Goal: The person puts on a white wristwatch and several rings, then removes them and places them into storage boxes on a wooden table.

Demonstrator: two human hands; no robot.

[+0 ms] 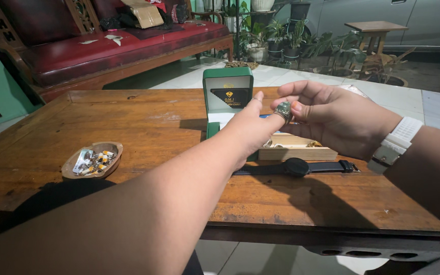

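My right hand pinches a silver ring with a dark green stone between thumb and forefinger. My left hand is stretched out flat, its fingers apart, and the ring sits at the tip of one of them. Behind the hands an open green ring box stands upright on the wooden table. A light wooden tray with small items lies under the hands. In front of it lies a black wristwatch. A white watch is on my right wrist.
A shell-shaped dish with small scraps rests at the table's left. A red-cushioned wooden bench stands behind the table. Potted plants, a small wooden side table and a parked car are at the back right.
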